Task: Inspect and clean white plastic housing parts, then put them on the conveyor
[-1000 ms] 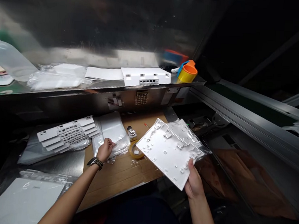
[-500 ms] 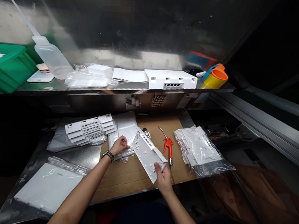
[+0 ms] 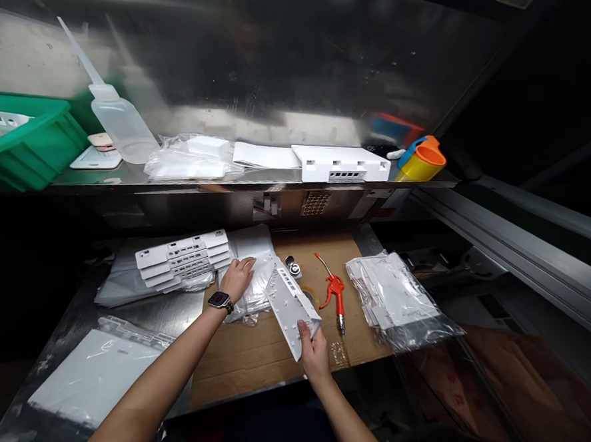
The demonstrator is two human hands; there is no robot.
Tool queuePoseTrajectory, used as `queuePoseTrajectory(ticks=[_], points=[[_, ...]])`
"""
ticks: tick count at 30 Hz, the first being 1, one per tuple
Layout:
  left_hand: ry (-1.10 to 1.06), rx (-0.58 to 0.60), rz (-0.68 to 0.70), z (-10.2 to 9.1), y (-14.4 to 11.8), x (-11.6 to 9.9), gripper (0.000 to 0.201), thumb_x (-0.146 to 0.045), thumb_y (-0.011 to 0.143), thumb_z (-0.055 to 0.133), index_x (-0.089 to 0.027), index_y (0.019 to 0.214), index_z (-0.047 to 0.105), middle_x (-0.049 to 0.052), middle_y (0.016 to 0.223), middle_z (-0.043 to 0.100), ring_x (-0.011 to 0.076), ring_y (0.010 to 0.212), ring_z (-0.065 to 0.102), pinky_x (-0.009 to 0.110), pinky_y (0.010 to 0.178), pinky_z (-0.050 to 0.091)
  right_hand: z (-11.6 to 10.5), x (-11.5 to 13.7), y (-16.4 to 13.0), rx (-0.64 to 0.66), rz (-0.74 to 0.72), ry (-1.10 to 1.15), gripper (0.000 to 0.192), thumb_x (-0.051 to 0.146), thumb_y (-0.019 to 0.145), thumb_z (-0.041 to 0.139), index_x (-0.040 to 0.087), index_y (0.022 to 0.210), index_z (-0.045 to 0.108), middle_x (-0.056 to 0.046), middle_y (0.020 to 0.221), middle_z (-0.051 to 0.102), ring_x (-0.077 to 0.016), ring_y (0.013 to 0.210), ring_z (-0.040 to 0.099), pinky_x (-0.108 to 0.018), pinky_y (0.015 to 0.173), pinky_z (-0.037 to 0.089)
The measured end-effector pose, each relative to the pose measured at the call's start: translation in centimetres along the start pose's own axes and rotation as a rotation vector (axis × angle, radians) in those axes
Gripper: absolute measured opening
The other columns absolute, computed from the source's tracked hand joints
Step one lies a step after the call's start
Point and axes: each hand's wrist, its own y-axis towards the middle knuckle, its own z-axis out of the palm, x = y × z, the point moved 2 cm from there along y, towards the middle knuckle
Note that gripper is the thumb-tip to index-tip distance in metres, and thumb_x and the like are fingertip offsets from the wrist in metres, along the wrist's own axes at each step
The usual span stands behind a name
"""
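My right hand [image 3: 312, 350] grips the near edge of a white plastic panel [image 3: 290, 303], held tilted on its edge above the brown cardboard sheet [image 3: 247, 358]. My left hand [image 3: 236, 279], with a watch at the wrist, lies flat with fingers spread on a pile of clear plastic bags [image 3: 252, 272] just left of the panel. A stack of white slotted panels [image 3: 183, 257] lies left of that hand.
A red air blow gun [image 3: 335, 291] and a bagged stack of white panels [image 3: 395, 297] lie to the right. A bagged white cover [image 3: 90, 375] sits front left. The upper shelf holds a white housing [image 3: 344, 164], squeeze bottle [image 3: 119, 118], green bin [image 3: 25, 141] and orange-yellow cup [image 3: 422, 161].
The right hand brought one white panel from the bagged stack on the right to the middle, turning it on edge. The left hand went from pinching the bags to lying flat on them.
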Motion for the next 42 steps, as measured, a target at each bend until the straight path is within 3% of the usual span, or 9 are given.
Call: queuePoseTrajectory(ticks=[6, 10, 13, 17, 22, 26, 29, 34, 42], points=[[-0.059, 0.215, 0.112, -1.3, 1.3, -3.0, 0.057, -0.017, 0.085, 0.07, -0.024, 0.14, 0.06, 0.015, 0.145, 0.06, 0.02, 0.088, 0.068, 0.035, 0.076, 0.058, 0.2, 0.2, -1.5, -0.081, -0.045, 0.04, 0.056, 0.066, 0.091, 0.062, 0.02, 0.118, 0.076, -0.016, 0.104, 0.079, -0.0341, 0.118, 0.07, -0.049, 0.109, 0.051], [-0.12, 0.27, 0.141, -3.0, 1.7, -5.4, 0.079, -0.013, 0.073, 0.062, -0.017, 0.15, 0.052, 0.012, 0.114, 0.076, 0.0165, 0.062, 0.063, 0.027, 0.055, 0.052, 0.6, 0.3, -2.1, -0.019, -0.119, 0.007, 0.051, 0.059, 0.096, 0.059, 0.02, 0.125, 0.074, -0.017, 0.114, 0.078, -0.0341, 0.122, 0.069, -0.051, 0.112, 0.049], [-0.077, 0.179, 0.166, -4.4, 1.1, -7.3, 0.08, -0.011, 0.073, 0.053, -0.02, 0.152, 0.049, 0.012, 0.126, 0.073, 0.0125, 0.055, 0.056, 0.026, 0.052, 0.049, 0.4, 0.4, -2.9, 0.043, -0.2, -0.054, 0.048, 0.049, 0.099, 0.058, 0.02, 0.136, 0.067, -0.017, 0.127, 0.074, -0.0335, 0.128, 0.066, -0.052, 0.115, 0.046], [0.105, -0.036, 0.194, -5.1, -1.7, -10.0, 0.074, -0.006, 0.079, 0.043, -0.03, 0.148, 0.056, 0.009, 0.164, 0.042, 0.0122, 0.057, 0.052, 0.032, 0.056, 0.046, -0.3, 1.3, -4.3, 0.067, -0.233, -0.103, 0.045, 0.043, 0.1, 0.058, 0.022, 0.14, 0.064, -0.016, 0.131, 0.072, -0.0333, 0.131, 0.064, -0.052, 0.113, 0.048], [0.305, -0.039, 0.333, -3.7, -6.4, -13.2, 0.077, -0.003, 0.085, 0.039, -0.042, 0.15, 0.051, -0.003, 0.17, 0.031, 0.0206, 0.07, 0.063, 0.036, 0.057, 0.046, -1.6, 4.6, -4.8, -0.071, -0.072, -0.019, 0.045, 0.048, 0.099, 0.058, 0.02, 0.133, 0.068, -0.016, 0.128, 0.073, -0.0328, 0.122, 0.069, -0.047, 0.107, 0.053], [0.442, 0.077, 0.433, -2.5, -9.1, -16.0, 0.103, 0.002, 0.077, 0.036, -0.038, 0.165, -0.001, 0.005, 0.174, 0.014, 0.0227, 0.071, 0.069, 0.035, 0.049, 0.047, -4.3, 6.7, -4.8, -0.261, 0.05, 0.183, 0.053, 0.056, 0.097, 0.059, 0.017, 0.13, 0.068, -0.016, 0.128, 0.073, -0.0308, 0.119, 0.07, -0.042, 0.104, 0.056], [0.29, 0.178, 0.484, -1.3, -10.4, -19.5, 0.117, 0.002, 0.069, 0.04, -0.034, 0.161, -0.024, 0.012, 0.173, 0.012, 0.0229, 0.074, 0.073, 0.032, 0.054, 0.053, -7.0, 7.1, -5.3, -0.349, 0.059, 0.261, 0.053, 0.059, 0.093, 0.064, 0.015, 0.121, 0.073, -0.016, 0.123, 0.076, -0.0315, 0.113, 0.073, -0.039, 0.094, 0.061], [0.107, 0.21, 0.601, 1.5, -11.0, -26.6, 0.12, 0.004, 0.065, 0.041, -0.031, 0.161, -0.022, 0.016, 0.172, 0.01, 0.0277, 0.097, 0.075, 0.034, 0.075, 0.06, -13.3, 7.1, -6.1, -0.642, 0.131, 0.38, 0.062, 0.068, 0.082, 0.072, 0.013, 0.111, 0.076, -0.016, 0.109, 0.08, -0.034, 0.097, 0.077, -0.038, 0.078, 0.064], [0.116, 0.418, 0.738, 6.2, -9.2, -31.2, 0.124, 0.008, 0.062, 0.041, -0.037, 0.162, -0.017, 0.01, 0.173, 0.008, 0.0283, 0.104, 0.075, 0.036, 0.081, 0.061, -22.3, 8.0, -6.7, -0.911, 0.125, 0.373, 0.063, 0.065, 0.085, 0.071, 0.013, 0.121, 0.075, -0.015, 0.106, 0.081, -0.0357, 0.099, 0.078, -0.042, 0.079, 0.066]])
